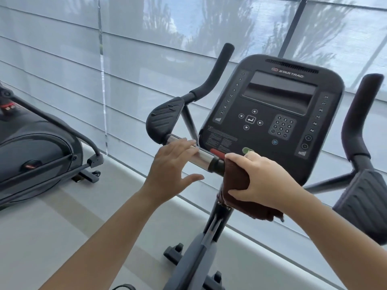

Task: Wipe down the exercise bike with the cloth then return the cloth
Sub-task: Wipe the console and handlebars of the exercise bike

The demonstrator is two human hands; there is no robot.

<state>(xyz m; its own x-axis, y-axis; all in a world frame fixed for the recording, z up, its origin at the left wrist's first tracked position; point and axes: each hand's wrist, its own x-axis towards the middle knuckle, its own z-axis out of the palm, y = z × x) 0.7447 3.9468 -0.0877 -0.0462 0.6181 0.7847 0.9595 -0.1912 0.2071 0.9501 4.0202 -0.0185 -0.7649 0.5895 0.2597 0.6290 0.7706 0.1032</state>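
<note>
Sheer blinds back the exercise bike, where a person's right hand grips a brown cloth wrapped over the centre handlebar, below the console; the left hand hovers, fingers spread. Soft and light, the cloth looks best held bunched in the palm.

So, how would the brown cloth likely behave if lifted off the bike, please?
Probably floppy: the cloth bends around the bar under the right hand, loose end drooping. Likely light, one hand holding it; its fuzzy surface should grip.
</note>
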